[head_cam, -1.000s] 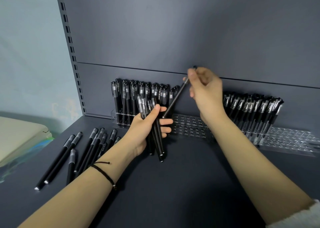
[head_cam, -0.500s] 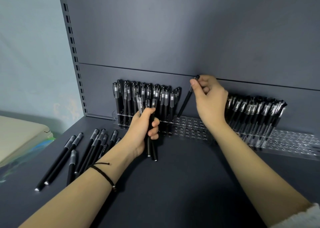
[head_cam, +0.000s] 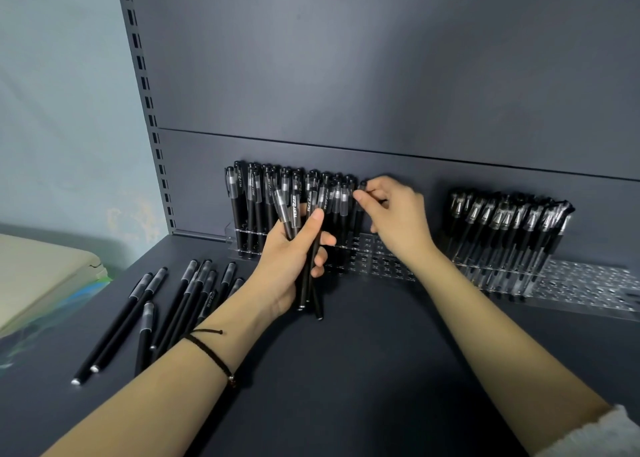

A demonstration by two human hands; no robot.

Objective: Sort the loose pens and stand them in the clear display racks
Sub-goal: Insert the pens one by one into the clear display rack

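My left hand [head_cam: 294, 248] grips a small bundle of black pens [head_cam: 310, 259] upright in front of the left clear rack [head_cam: 377, 262]. That rack holds several black pens [head_cam: 263, 193] standing in rows. My right hand [head_cam: 394, 214] pinches the cap of a single black pen [head_cam: 359, 210] that stands at the right end of those rows, its lower end down at the rack. Several loose black pens [head_cam: 166, 307] lie on the dark shelf to the left. A second clear rack [head_cam: 581, 283] on the right holds several leaning pens [head_cam: 509, 224].
The dark shelf [head_cam: 363, 370] has a slotted upright [head_cam: 145, 103] at its back left corner and a grey back panel. A beige object [head_cam: 38, 276] sits off the shelf's left edge. The right rack's right part shows unfilled holes.
My right hand has lowered the single pen from a slant above the rack to upright at the right end of the rows. My left hand closed round its bundle and shifted slightly.
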